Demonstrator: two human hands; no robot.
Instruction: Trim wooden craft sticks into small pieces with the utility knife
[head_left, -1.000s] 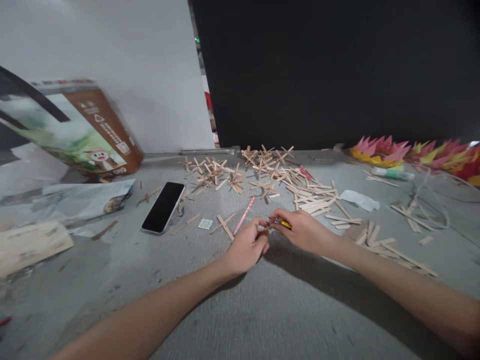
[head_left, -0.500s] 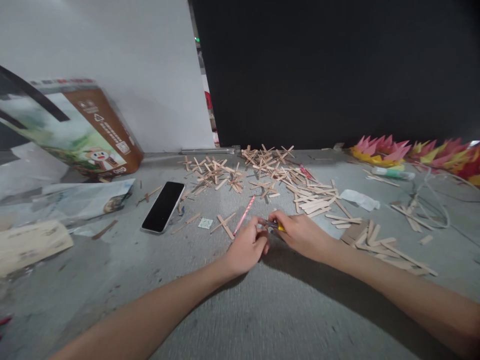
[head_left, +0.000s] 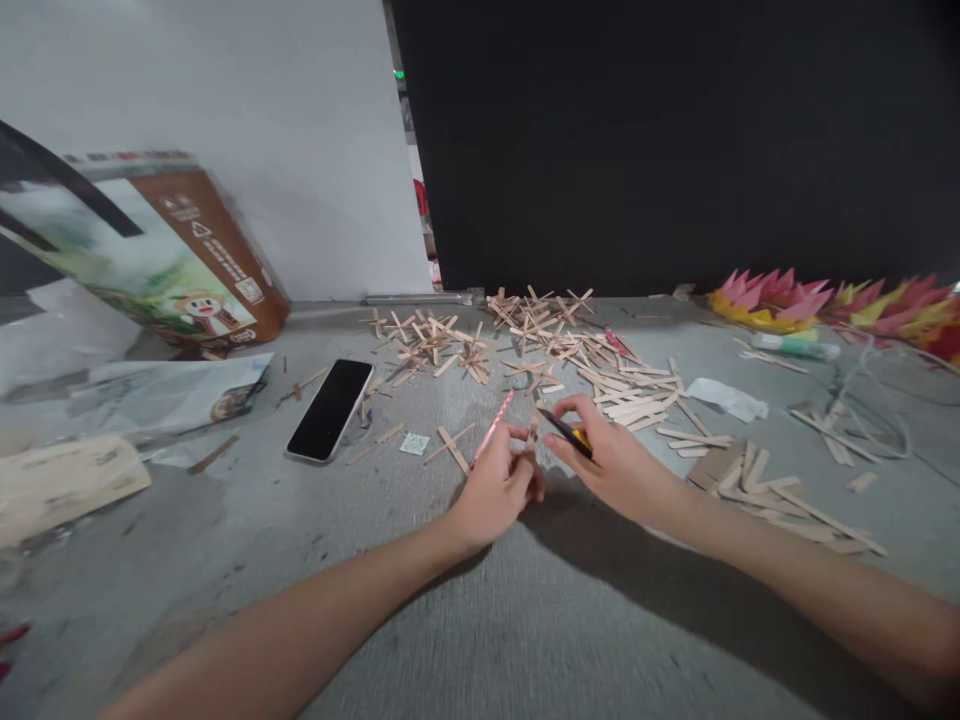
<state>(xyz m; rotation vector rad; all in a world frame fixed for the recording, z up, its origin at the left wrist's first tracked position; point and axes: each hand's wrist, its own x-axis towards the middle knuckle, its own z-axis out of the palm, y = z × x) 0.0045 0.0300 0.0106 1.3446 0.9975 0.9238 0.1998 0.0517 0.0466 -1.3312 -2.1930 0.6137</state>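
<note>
Head view: grey worktop with a white panel and a black panel standing behind it. Left hand closed, fingertips pinching what looks like a small wooden piece; much of it hidden by the fingers. Right hand closed round a black-and-yellow tool, its tip pointing at the piece, just beside the left fingers. Whether a blade is out: cannot tell. Risk, in my judgement: if the tip is sharp, a slip off so short a piece could nick the left fingers; a loose pinch might let the piece twist or drop. Pink striped stick and crossed sticks lie beside the left hand; a careless sideways sweep could knock them
</note>
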